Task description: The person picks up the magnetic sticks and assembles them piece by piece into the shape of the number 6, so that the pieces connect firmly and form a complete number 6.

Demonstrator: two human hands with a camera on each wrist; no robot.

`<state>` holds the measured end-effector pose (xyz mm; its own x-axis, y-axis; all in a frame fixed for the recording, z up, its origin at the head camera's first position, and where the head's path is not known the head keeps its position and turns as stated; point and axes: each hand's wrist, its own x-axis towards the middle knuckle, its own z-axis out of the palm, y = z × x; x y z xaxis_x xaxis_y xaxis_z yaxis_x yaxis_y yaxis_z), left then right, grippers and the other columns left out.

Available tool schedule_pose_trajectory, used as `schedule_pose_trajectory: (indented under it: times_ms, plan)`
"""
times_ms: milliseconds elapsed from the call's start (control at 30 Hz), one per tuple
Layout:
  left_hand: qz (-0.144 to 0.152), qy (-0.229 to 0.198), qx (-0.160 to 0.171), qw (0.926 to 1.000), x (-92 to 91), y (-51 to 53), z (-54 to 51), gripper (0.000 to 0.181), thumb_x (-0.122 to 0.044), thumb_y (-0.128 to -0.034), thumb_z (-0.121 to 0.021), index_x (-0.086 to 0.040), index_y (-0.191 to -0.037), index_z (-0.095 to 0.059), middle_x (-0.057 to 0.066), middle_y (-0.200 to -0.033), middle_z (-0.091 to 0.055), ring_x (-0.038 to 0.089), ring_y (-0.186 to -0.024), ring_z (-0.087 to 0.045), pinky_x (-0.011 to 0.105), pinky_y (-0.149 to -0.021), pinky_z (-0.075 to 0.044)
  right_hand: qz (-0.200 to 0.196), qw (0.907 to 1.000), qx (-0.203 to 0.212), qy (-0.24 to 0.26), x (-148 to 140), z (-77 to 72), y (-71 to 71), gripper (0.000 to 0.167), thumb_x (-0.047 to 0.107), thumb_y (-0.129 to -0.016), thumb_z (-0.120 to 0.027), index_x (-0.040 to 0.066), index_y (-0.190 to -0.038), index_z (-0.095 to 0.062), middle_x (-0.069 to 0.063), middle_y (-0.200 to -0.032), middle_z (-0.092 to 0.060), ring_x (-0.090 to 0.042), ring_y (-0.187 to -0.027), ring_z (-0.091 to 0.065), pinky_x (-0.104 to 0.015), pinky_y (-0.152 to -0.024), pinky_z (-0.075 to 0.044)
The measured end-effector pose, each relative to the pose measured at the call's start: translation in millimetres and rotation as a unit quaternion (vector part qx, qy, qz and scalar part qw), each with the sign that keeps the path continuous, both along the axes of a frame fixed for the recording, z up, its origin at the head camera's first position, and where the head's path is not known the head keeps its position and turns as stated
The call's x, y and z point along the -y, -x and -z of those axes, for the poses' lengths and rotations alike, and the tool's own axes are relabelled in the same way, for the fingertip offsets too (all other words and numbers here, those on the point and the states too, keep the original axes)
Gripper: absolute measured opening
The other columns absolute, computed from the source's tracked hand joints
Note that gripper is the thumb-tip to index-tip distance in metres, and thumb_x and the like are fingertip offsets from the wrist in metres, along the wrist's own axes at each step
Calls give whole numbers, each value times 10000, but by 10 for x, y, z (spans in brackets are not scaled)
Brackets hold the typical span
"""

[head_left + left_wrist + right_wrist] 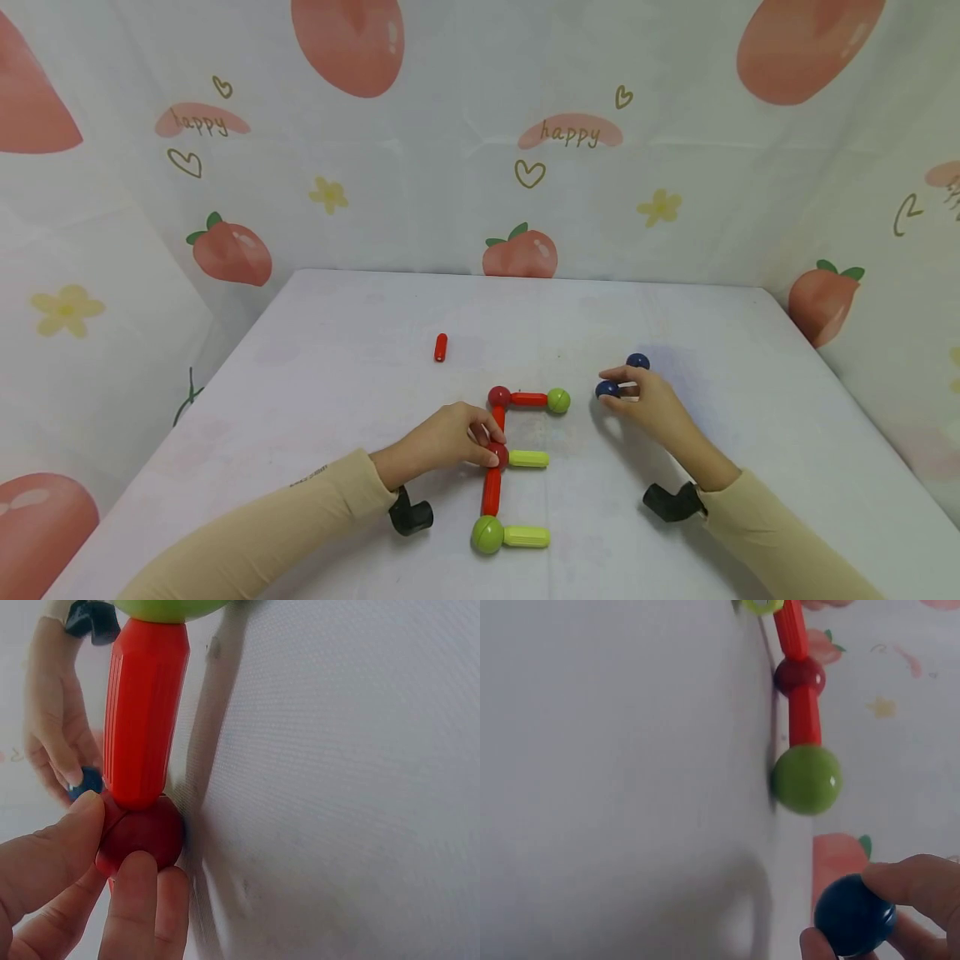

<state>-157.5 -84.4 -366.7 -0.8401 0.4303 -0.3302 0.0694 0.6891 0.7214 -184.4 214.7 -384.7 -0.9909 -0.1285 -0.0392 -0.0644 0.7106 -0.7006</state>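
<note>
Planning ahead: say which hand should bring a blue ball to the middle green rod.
Right hand, likely: it pinches a blue ball beyond the free end of the rod. The left hand grips a red ball.

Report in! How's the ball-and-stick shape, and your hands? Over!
Left fingers pinching middle red ball. Right fingers holding blue ball. Ball-and-stick shape: two green sticks, right ends bare. Possible obstacle: second blue ball, just beyond right fingers.

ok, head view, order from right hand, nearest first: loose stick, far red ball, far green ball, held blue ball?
1. Held blue ball: in right hand
2. Far green ball: left
3. Far red ball: further left
4. Loose stick: leftmost, farther back
</note>
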Motion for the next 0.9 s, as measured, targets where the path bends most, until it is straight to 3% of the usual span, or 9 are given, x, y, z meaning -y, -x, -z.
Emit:
schedule_pose_trajectory:
  times_ms: [300,533,700,900]
  plan:
    - [17,-9,-33,10000,2,-9,-12,186,-139,-748,-773,-168,-917,-701,3,-801,-599,143,-734,-536,245,-602,-439,-164,9988,-268,368,127,-49,-204,330,197,-844,-686,67,-1134,-597,-142,-1135,-613,-356,-1048,-617,-395,-804,-541]
    - [30,-41,-29,10000,2,-9,-15,185,-138,-751,-770,-165,-920,-700,1,-800,-601,139,-732,-538,244,-603,-437,-328,9980,-66,533,253,-48,-322,309,194,-835,-695,122,-1119,-597,-85,-1117,-612,-277,-1022,-623,-371,-821,-544]
    - [41,-47,-35,10000,7,-6,-4,178,-140,-751,-771,-163,-911,-697,0,-798,-604,137,-730,-542,245,-606,-439,-625,9955,-109,706,340,-22,-395,324,152,-827,-700,77,-1129,-608,-100,-1118,-616,-227,-980,-619,-301,-809,-544]
    - [34,-7,-55,10000,6,4,6,180,-143,-750,-772,-172,-911,-698,-2,-800,-600,138,-732,-539,244,-606,-441,-846,9920,128,925,413,38,-451,324,150,-811,-717,64,-1107,-614,-115,-1136,-611,-227,-993,-616,-271,-811,-540]
